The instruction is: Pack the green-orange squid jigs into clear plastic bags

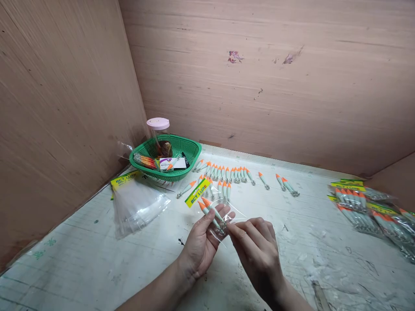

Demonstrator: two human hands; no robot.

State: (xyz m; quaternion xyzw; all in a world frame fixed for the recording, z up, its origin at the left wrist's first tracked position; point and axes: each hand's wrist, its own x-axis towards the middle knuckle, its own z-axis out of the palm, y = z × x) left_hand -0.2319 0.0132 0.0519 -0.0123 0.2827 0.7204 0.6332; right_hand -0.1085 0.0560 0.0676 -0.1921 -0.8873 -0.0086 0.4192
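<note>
My left hand [201, 244] holds a clear plastic bag with a yellow and green header card [197, 193] reading "BCT LURE". Two squid jigs [210, 208] with orange noses and pale bodies lie side by side at the bag, over my left fingers, with their metal hook crowns toward me. The left thumb presses on them. My right hand [256, 248] is closed in a pinch at the hook end of the right-hand jig, by the bag's edge. Its fingertips partly cover the contact. Loose squid jigs [227, 174] lie in a row just beyond my hands.
A green basket [194, 149] at the back left holds a pink-lidded jar [158, 124], red-orange lures and a white card. Empty header bags [138, 211] are fanned out at left. Filled bags of jigs [356, 207] are piled at right. Wooden panels [259, 77] enclose the table.
</note>
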